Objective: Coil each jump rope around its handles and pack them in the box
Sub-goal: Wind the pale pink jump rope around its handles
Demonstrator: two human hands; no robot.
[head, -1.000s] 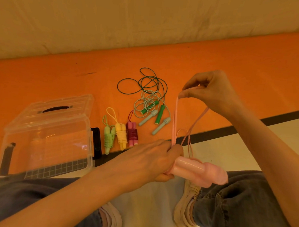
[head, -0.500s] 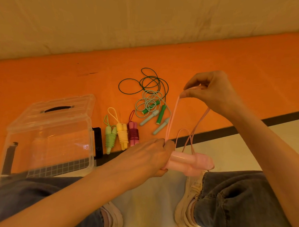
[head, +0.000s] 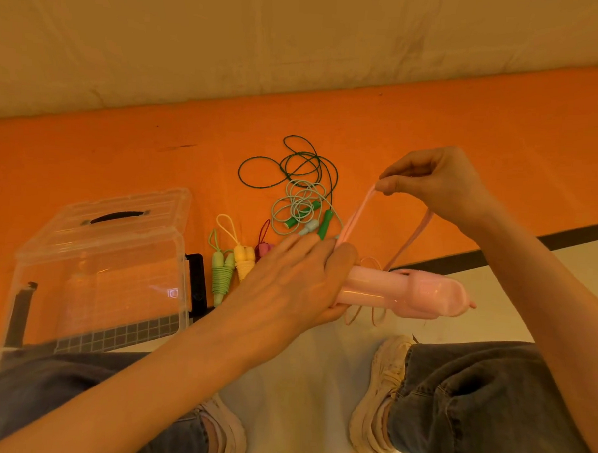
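Here the left hand point(head: 288, 280) grips the pink handles point(head: 404, 292), while the right hand point(head: 436, 184) apparently pinches the pink cord point(head: 354, 216) above them.

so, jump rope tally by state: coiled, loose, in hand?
Coiled on the mat: 3: light green rope, yellow rope, dark pink rope, partly hidden by the left hand.
Loose in a tangle: 2: dark green rope, pale mint rope.
In hand: 1: pink rope, cord pinched by the right hand.
Total: 6. None visibly packed in the clear box.
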